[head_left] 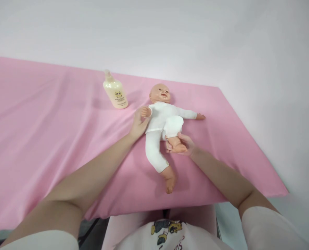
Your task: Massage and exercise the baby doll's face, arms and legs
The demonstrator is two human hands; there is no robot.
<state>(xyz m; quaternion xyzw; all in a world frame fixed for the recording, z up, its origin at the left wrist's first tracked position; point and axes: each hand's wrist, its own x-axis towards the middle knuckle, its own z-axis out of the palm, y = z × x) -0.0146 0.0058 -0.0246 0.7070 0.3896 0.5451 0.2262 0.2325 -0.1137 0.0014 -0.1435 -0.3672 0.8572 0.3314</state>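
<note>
With your left hand [138,125] gripping the doll [163,119] by its arm and your right hand [183,145] clasping its bent foot, the limb-handling step is under way; keep both holds gentle.

bare forearms, short white sleeves [269,225] — shirt with perhaps a cartoon print [167,231].

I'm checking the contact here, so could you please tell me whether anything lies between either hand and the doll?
Nothing visible does. The left hand touches the doll at its arm, and the right hand holds its bent leg's foot. The bottle stands apart, beyond the left hand.
</note>
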